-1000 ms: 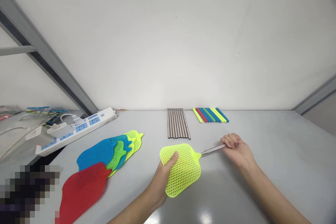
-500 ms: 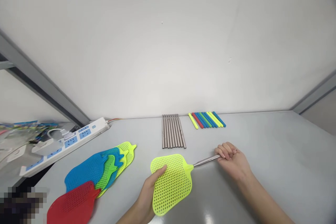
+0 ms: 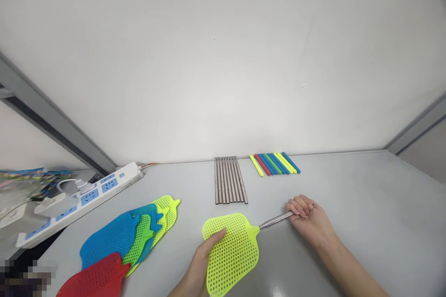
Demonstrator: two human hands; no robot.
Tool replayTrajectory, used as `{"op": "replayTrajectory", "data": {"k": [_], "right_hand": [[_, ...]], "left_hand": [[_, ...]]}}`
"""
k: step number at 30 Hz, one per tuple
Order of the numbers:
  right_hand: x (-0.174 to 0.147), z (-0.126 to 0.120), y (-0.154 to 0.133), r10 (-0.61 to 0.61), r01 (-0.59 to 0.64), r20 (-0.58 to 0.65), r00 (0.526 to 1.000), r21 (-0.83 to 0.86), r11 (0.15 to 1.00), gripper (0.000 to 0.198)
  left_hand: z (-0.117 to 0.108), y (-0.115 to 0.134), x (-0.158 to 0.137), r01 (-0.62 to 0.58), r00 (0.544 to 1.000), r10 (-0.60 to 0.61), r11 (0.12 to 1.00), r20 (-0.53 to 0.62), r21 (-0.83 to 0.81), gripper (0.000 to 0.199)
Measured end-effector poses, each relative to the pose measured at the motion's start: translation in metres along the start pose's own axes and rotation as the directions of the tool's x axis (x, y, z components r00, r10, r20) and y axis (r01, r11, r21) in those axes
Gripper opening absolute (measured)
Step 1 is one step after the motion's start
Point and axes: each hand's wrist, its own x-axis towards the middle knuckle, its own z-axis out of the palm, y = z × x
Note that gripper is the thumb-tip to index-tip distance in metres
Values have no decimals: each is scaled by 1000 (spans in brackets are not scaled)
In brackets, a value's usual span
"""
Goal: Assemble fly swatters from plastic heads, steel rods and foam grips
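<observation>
My left hand point(image 3: 205, 255) grips a yellow fly swatter head point(image 3: 233, 250) by its left side, thumb on top and fingers hidden beneath. From the neck of this head a metal rod point(image 3: 276, 220) runs right into my right hand point(image 3: 304, 216), whose fingers are curled closed around the rod's far end. Beyond the swatter, a row of several metal rods point(image 3: 230, 181) lies side by side. Right of those lie several coloured tubes point(image 3: 275, 164) in yellow, red, blue and green.
At left, overlapping swatter heads lie piled: blue point(image 3: 109, 239), red point(image 3: 92, 278), green point(image 3: 141, 240) and yellow point(image 3: 170, 209). A white power strip point(image 3: 114, 183) with plugs runs along the left edge. Plastic packaging point(image 3: 28, 185) sits behind it. A white wall point(image 3: 223, 65) closes off the back.
The view has tilted up slightly, so the things on the table appear a little lower. Both hands keep their hold on the yellow swatter head and the rod.
</observation>
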Motion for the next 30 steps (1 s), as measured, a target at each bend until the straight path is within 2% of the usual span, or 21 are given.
{"op": "replayTrajectory", "data": {"k": [3, 7, 12, 21, 26, 30], "right_hand": [[1, -3, 2, -36, 37, 35, 999, -25, 999, 27], [0, -7, 5, -90, 95, 74, 993, -70, 993, 28], [0, -9, 6, -97, 110, 105, 990, -122, 986, 27], [3, -8, 13, -185, 203, 109, 977, -197, 959, 32], [2, -7, 15, -177, 225, 192, 965, -268, 937, 33], [0, -6, 15, -182, 230, 189, 965, -277, 933, 32]], "left_hand": [[-4, 1, 2, 32, 996, -31, 999, 83, -21, 35], [-15, -4, 9, -10, 988, 16, 999, 153, -35, 32], [-21, -7, 14, -41, 971, 50, 998, 232, -43, 31], [-21, -3, 12, -69, 970, 63, 997, 236, 16, 35], [-23, -3, 15, -77, 979, 73, 997, 191, 12, 35], [-21, -3, 15, -88, 982, 79, 995, 174, 41, 36]]}}
